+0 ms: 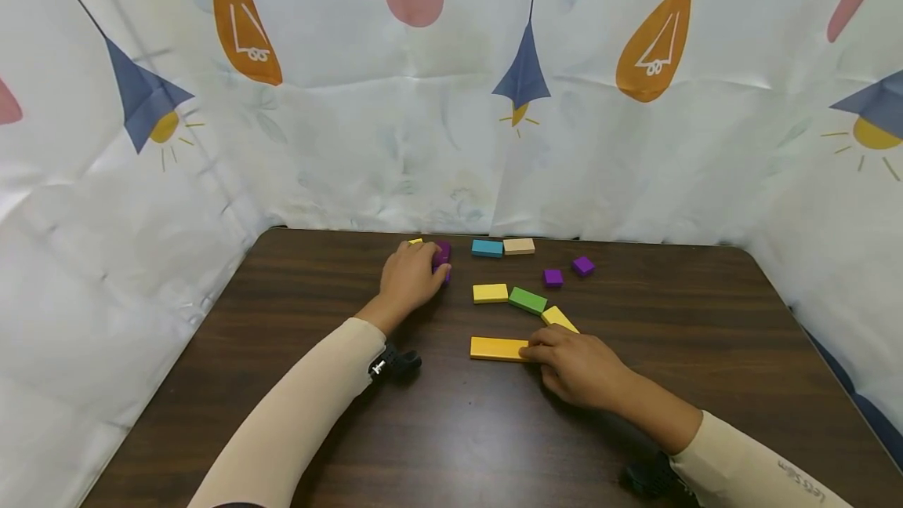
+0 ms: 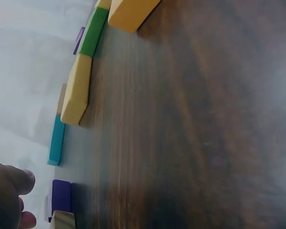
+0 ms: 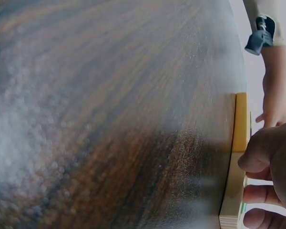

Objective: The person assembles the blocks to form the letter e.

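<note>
In the head view, my left hand (image 1: 412,279) is over a group of purple blocks (image 1: 442,251), with a yellow block (image 1: 415,241) just behind it. The left wrist view shows its thumb and fingertips a little above a purple block (image 2: 61,195) and a tan block (image 2: 63,220). My right hand (image 1: 582,367) is at the right end of an orange-yellow block (image 1: 496,349). In the right wrist view, its thumb lies against the front of a pale yellow block (image 3: 232,193), fingers behind it; this block stands in line with the orange one and is hidden from above.
A yellow block (image 1: 490,293), a green block (image 1: 527,300) and another yellow block (image 1: 560,318) form a curved row. Behind are a blue block (image 1: 487,248), a tan block (image 1: 519,246) and two purple cubes (image 1: 553,278). A printed curtain (image 1: 423,155) borders the dark table (image 1: 296,296).
</note>
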The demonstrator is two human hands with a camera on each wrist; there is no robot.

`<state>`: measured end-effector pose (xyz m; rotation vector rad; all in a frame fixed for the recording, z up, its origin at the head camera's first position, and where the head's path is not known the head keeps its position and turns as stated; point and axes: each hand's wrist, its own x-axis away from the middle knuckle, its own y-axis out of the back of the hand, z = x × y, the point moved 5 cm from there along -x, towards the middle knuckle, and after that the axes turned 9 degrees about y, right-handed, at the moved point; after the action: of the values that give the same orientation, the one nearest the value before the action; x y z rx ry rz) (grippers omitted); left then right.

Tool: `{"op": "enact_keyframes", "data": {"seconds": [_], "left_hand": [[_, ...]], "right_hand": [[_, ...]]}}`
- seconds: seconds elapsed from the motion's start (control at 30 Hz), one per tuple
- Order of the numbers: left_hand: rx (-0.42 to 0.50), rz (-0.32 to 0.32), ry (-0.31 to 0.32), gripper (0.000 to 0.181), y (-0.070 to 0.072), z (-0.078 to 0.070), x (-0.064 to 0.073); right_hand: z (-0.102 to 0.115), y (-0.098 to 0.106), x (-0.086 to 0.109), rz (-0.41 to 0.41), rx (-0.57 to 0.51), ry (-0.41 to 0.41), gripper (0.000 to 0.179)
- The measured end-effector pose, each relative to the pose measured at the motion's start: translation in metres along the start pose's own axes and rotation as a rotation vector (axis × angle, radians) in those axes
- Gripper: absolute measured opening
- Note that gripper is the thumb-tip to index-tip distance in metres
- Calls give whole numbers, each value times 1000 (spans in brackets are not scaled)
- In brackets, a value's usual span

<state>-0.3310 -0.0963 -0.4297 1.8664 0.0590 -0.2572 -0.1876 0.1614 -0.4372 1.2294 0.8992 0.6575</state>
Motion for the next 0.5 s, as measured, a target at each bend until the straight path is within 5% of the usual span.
{"op": "enact_keyframes", "data": {"seconds": [0.5], "left_hand": [[-31,70,108,44,-17,3,-22]], "right_hand": [[1,2,0,-19,-1,4,34]]}}
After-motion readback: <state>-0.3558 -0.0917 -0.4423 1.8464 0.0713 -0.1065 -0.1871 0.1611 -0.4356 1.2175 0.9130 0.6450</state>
